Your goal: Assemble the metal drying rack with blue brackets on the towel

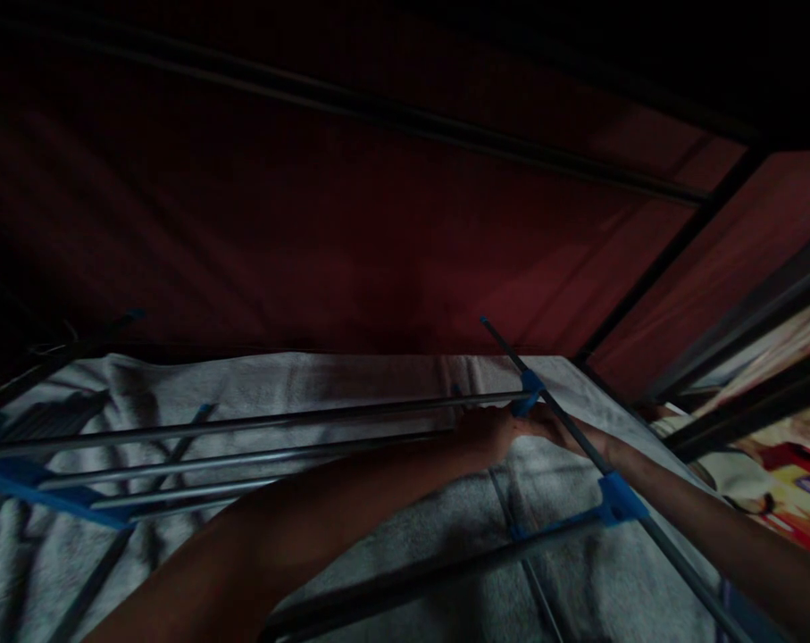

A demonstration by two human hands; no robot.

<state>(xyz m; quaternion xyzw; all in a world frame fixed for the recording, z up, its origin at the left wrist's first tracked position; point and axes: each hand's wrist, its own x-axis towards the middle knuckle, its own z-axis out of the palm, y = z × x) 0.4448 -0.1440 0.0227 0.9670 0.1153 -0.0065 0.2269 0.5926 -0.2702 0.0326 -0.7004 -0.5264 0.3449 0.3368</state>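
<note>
Tubular metal rack (311, 417) with blue joints spanning eight to four o'clock over grey cloth (405, 554). Left hand (488, 435) and right hand (548, 426) meeting at four o'clock, touching around upper blue connector (526, 393); dimness hiding whether fingers are clamping or parting. Dark red panel (378, 232) stretching across twelve o'clock, patterned fabric (789, 473) lying toward four o'clock edge.

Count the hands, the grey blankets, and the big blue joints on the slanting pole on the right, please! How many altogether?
Hands: 2 (left hand, right hand)
Grey blanket: 1
Big blue joints on the slanting pole: 2 (upper joint, lower joint)
Total: 5
</note>
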